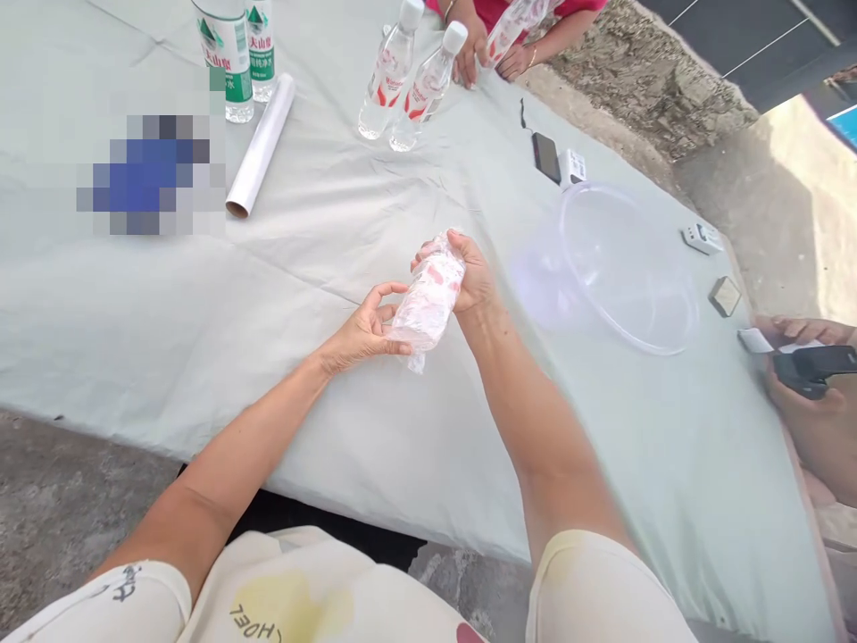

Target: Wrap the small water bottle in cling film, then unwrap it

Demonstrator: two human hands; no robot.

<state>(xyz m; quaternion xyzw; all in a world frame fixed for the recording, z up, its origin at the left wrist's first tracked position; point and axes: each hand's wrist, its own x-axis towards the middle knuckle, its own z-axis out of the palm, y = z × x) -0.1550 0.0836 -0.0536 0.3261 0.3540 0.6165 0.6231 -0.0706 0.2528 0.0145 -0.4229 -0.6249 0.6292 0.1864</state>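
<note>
Between my two hands is a bottle wrapped in crinkled clear film, held tilted above the table, with pink-red print showing through. My right hand is closed round its upper end. At the lower end, my left hand grips it between the thumb and fingers, and a loose tail of film hangs there. What the film covers is only partly visible. A white roll with a cardboard core lies on the cloth to the left, apart from my hands.
Two clear bottles stand beyond my hands on the pale tablecloth; green-label bottles are far left. To the right are a transparent basin, a phone and small boxes. One person holds a bottle opposite; another's hand holds a black device.
</note>
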